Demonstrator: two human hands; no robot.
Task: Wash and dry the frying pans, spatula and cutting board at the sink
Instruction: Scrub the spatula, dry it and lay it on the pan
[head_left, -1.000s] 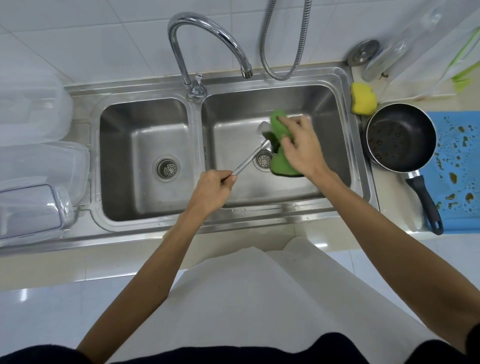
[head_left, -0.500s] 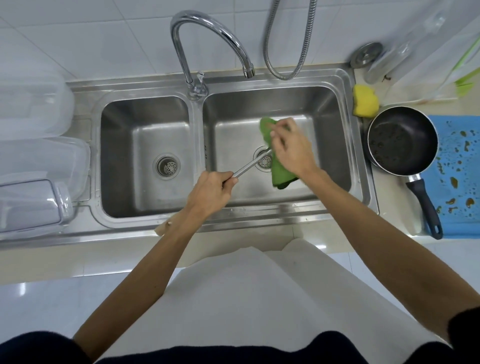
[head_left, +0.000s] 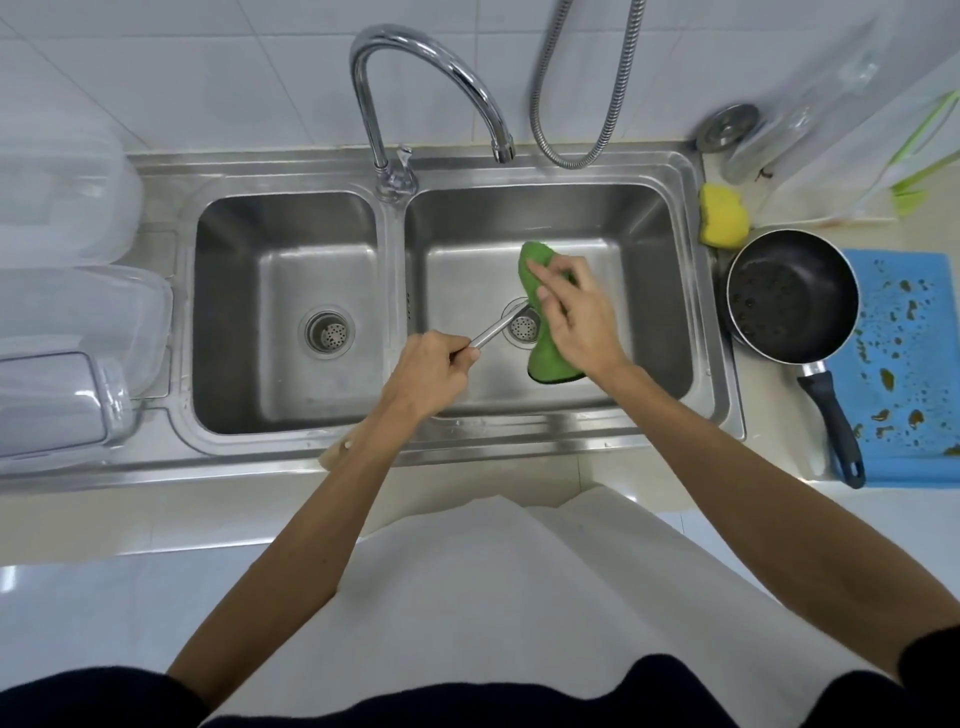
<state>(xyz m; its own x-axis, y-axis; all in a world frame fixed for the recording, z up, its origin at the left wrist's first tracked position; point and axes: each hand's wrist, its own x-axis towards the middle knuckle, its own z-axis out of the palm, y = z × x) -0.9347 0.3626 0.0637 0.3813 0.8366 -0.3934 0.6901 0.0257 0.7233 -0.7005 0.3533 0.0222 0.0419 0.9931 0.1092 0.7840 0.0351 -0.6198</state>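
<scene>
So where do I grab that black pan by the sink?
Grab the frying pan by its long dark handle, reaching from the near side. The handle sticks out toward you with nothing on it, while the round bowl is too wide for one hand.

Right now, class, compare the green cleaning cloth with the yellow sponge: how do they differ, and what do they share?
The green cleaning cloth is over the stainless-steel right basin, gripped by the right hand; the yellow sponge lies beside that basin, untouched. The cloth is thin and draped; the sponge is a thick block. Both are brightly coloured cleaning aids.
</scene>
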